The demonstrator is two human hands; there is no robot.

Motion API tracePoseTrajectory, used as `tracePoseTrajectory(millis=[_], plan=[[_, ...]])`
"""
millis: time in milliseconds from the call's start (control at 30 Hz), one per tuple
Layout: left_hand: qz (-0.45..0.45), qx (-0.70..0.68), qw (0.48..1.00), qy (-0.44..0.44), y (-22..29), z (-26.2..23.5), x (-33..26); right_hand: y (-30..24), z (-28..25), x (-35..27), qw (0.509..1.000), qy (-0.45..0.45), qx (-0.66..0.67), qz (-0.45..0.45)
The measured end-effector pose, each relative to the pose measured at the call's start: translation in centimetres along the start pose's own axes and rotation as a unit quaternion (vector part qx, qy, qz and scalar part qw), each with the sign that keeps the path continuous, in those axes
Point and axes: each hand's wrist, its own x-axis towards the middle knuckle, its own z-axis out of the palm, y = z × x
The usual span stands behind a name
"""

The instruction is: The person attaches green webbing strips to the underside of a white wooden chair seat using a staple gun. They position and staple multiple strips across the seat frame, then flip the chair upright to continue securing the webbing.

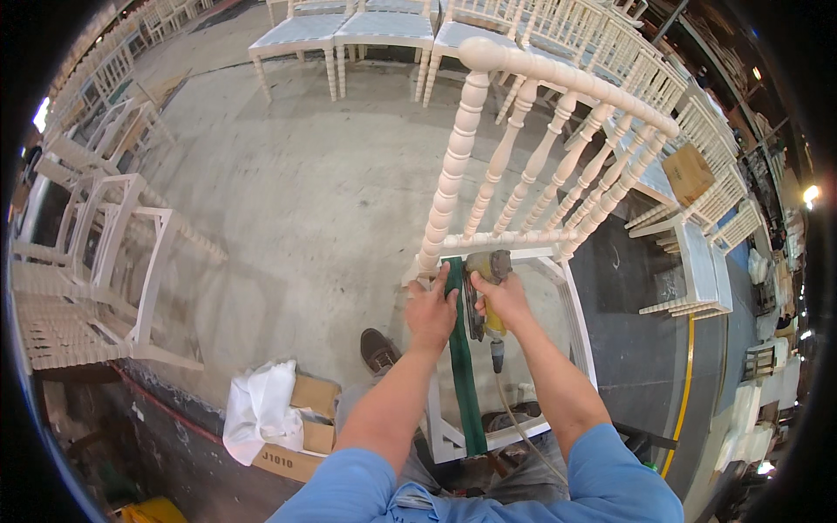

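Head view: stapler [485, 296] perhaps, hand-hidden.

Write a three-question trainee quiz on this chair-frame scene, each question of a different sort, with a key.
1. True or false: the green strap runs across the open seat of the white chair frame, from back rail to front rail.
2. Which hand grips the yellow-handled power tool? A) left hand B) right hand C) neither
3. Fill in: the left hand presses on the ____ beside the tool.

Key:
1. True.
2. B: the right hand wraps the tool, whose hose trails down toward the person.
3. Strap: the fingers lie on its upper end at the back rail.
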Motion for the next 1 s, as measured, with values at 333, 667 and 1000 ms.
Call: tracePoseTrajectory(millis=[333,667,1000], plan=[[-0.013,0.009,1.000,-0.012,0.4,-0.3,0.0,1.1,1.3,1.8,0.999,0.016,-0.026,-0.043],[0.002,-0.012,1.000,-0.001,0.0,0.1,0.1,1.5,1.7,2.0,0.999,-0.003,-0.030,-0.032],[0.027,-0.108,0.991,0.080,-1.1,1.0,0.1,1.4,2.6,2.1,0.998,0.003,-0.056,-0.022]])
